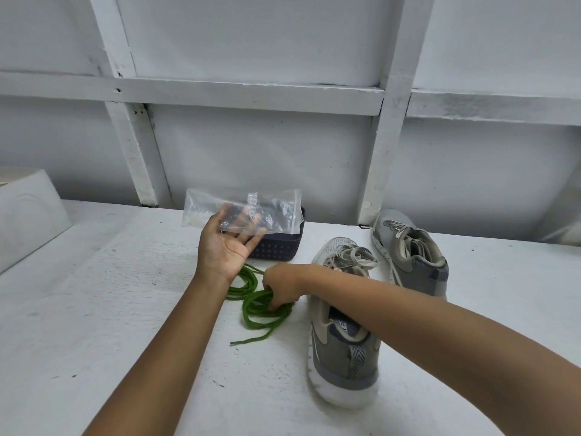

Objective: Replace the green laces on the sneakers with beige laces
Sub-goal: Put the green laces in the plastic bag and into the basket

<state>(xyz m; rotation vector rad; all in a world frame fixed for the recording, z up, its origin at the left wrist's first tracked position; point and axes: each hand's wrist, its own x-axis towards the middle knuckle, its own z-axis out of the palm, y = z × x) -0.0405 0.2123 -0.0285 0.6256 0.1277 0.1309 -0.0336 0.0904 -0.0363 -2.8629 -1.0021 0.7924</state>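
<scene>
Dark perforated basket (276,250) at the back of a speckled white surface (94,309), clear plastic bag (201,209) overlapping its top, battened white wall (251,152) behind

Both arms are bare. The left hand (224,247) shows its palm side, with creases across the palm and the thumb and four fingers all visible (fingertips blurred, nails unreadable). The left forearm (176,335) is bare from the wrist down to the bottom edge, slim and smooth. The right hand (283,286) shows its back side with rounded knuckles, fingers mostly hidden beneath it. The right forearm (408,316) is bare from the wrist to the right frame edge and looks wider toward the elbow (wide-angle stretch).
</scene>
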